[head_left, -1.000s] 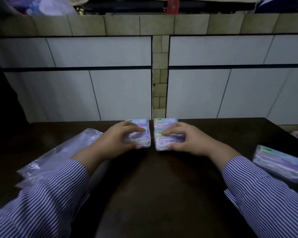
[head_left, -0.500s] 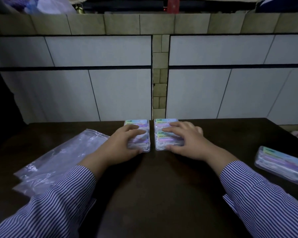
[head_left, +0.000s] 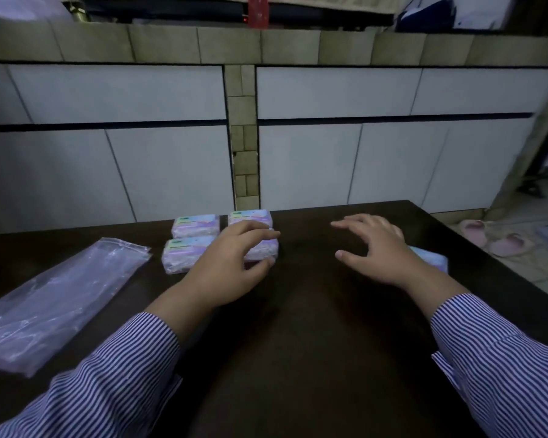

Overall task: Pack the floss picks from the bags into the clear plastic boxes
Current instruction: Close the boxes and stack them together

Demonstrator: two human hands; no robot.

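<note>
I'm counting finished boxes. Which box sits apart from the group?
The box behind the right hand, alone on the table's right; the other four cluster by the left hand.

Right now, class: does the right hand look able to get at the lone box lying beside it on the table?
Probably yes. The right hand hovers open, and the lone box lies right behind it on the table, with nothing between.
</note>
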